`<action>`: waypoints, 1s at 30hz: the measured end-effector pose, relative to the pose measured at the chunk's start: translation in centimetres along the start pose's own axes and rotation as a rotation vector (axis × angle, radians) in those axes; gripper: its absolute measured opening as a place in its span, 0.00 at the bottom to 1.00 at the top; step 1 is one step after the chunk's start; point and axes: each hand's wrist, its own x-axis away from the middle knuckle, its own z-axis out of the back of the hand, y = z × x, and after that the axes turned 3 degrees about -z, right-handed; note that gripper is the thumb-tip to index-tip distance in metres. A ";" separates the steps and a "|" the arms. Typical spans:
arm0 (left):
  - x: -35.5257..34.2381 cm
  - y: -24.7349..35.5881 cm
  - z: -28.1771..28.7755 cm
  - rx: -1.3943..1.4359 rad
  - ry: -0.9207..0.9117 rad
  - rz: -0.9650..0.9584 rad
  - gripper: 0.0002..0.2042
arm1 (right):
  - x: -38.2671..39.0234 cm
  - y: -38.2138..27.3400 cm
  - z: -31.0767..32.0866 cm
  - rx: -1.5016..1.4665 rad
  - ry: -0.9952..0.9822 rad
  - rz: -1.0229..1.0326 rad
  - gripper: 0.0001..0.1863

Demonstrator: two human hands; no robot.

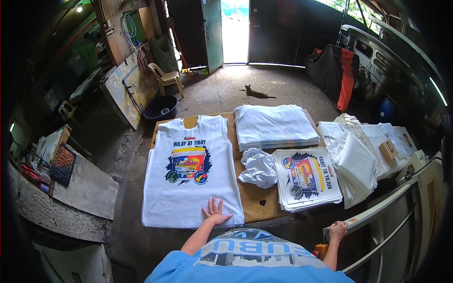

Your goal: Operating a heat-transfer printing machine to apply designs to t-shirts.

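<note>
My left hand [217, 212] lies flat with fingers spread on the lower right of a neat stack of sleeveless white shirts [188, 203]. The top shirt carries a colourful printed picture of a paint bucket. At the lower right, my right hand [337, 230] is closed round the near end of a long pale metal bar [373, 207] on a large machine. Beside the shirts, a crumpled white cloth [258, 168] sits on the brown table. Right of it is a pile of printed sheets [309, 179] with a similar bucket picture.
Folded white fabric [276, 125] is stacked at the table's far side. Loose white cloths [351, 158] and a small brown box [388, 151] lie to the right. A yellow box with a red button [322, 250] is near my right forearm. Beyond are a black basin [160, 109], a chair [166, 79] and a cat [257, 93].
</note>
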 end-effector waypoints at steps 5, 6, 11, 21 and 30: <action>0.4 -0.1 0.1 0.026 0.019 0.007 0.50 | 0.1 -0.1 0.0 0.020 0.016 -0.003 0.08; 0.3 0.1 -0.1 0.026 0.022 0.006 0.50 | 0.2 -0.3 0.1 0.024 0.002 -0.006 0.08; 0.3 0.3 0.1 0.034 -0.009 0.021 0.50 | -0.1 0.0 -0.3 0.025 -0.006 0.011 0.08; 0.4 0.1 0.4 0.036 -0.015 0.012 0.50 | -0.2 -0.2 -0.4 0.050 -0.006 0.009 0.09; 1.0 0.3 0.5 0.042 -0.003 0.018 0.50 | -0.3 0.4 -0.9 0.016 -0.014 0.014 0.08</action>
